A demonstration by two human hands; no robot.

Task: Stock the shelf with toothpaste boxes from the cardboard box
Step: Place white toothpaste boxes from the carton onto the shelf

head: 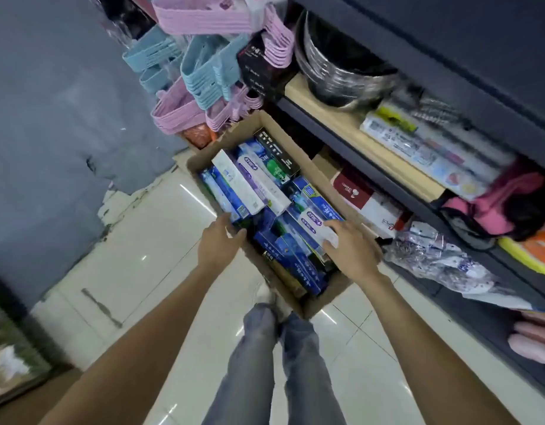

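Both bare forearms reach forward and down from the bottom of the view, converging on an open cardboard box (298, 154) that stands on the pale tiled floor (160, 228), just beside the shelf (384, 176).

The left hand (217, 240) is at the box's left edge, back of the hand upward, wrist nearly straight. Its fingers are loosely spread and only slightly bent, the thumb lying along the cardboard rim; the fingertips touch the near end of a blue toothpaste box (226, 191) that lies just ahead of them. Whether they hold that box or merely touch it cannot be told.

The right hand (351, 243) is inside the box near its right wall, palm down. Its fingers curl over the near end of a white and purple toothpaste box (318, 225), the thumb tucked under the box's left side, so the hand grips it. That box lies flat on top of the others, stretching away from the fingertips toward the far left.

Ahead of both sets of fingers, more toothpaste boxes fill the carton: a white one (234, 179), a purple one (262, 182) and a black one (277, 151) at the far end. Below the right palm lie dark blue boxes (292, 262).

Beyond the carton hang bundles of pink and blue hangers (203, 78). To the right of the right hand, the shelf holds steel bowls (341, 78).
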